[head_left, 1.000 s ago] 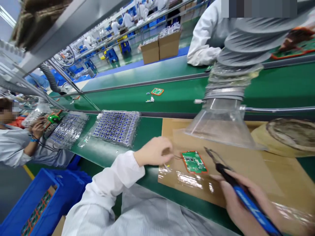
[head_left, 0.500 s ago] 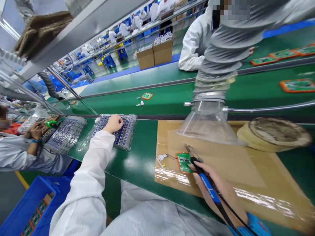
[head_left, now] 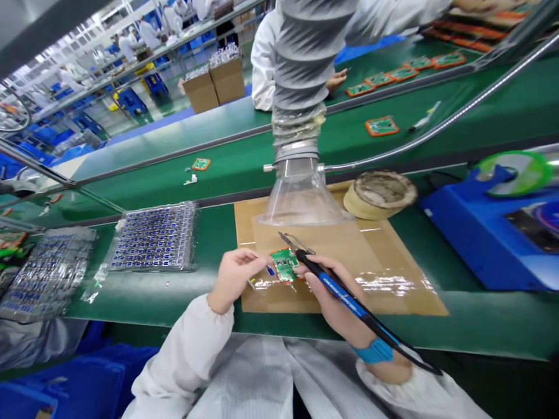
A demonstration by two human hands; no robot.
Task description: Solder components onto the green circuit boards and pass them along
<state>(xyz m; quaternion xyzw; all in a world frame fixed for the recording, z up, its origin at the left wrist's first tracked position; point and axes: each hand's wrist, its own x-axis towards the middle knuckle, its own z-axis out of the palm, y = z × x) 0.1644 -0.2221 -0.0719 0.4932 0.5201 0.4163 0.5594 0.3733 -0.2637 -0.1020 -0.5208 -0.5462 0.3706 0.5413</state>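
My left hand is closed in a pinch at the left edge of a green circuit board with an orange rim. A small blue component shows at its fingertips. My right hand grips a soldering iron with a blue and black handle, its tip pointing up and left above the board. Fingertips of that hand reach the board's right edge. Partly hidden behind my left hand is a small white and yellow piece. The board lies on a brown mat.
A clear fume hood hangs above the mat. Behind it stands a round, stained pot. To the left lies a plastic tray of blue components; a blue machine with a solder reel is at the right. A co-worker's sleeve shows across the bench.
My left hand has come from the component tray to the board, with a small blue component at its fingertips. The view has swung right. My right hand still holds the soldering iron.
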